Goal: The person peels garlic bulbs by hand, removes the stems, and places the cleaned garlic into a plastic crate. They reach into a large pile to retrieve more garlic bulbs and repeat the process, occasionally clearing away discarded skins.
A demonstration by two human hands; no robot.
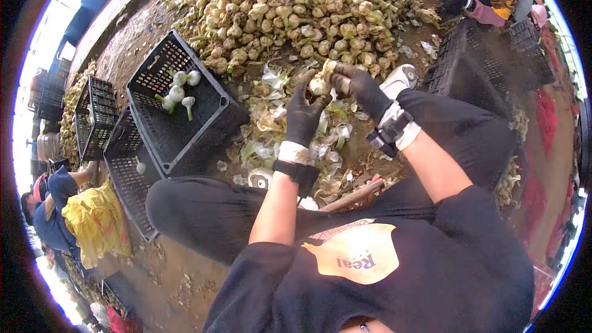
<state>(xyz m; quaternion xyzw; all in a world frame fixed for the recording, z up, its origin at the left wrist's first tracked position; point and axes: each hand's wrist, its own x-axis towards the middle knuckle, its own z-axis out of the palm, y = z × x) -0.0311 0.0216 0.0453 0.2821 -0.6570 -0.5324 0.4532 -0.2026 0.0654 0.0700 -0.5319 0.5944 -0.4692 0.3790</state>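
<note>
Both my hands wear dark gloves and meet in front of the garlic pile. My left hand [303,114] holds a pale garlic bulb [318,85] between thumb and fingers. Fingers of my right hand [365,89] are closed at the bulb's top, pinching its dry outer skin [330,69]. Below them, loose white and yellowish peelings [327,142] litter the ground between my legs. To the left, a black plastic crate [179,154] contains several clean white garlic bulbs [177,93] with short green stems.
A large heap of unpeeled garlic [296,12] lies ahead. Another black crate [126,148] sits under the near one, with a further crate [95,120] beyond. Dark crates [472,61] stand at right. A co-worker's gloved hands [453,0] are at the heap's right edge. A stick [354,194] lies before me.
</note>
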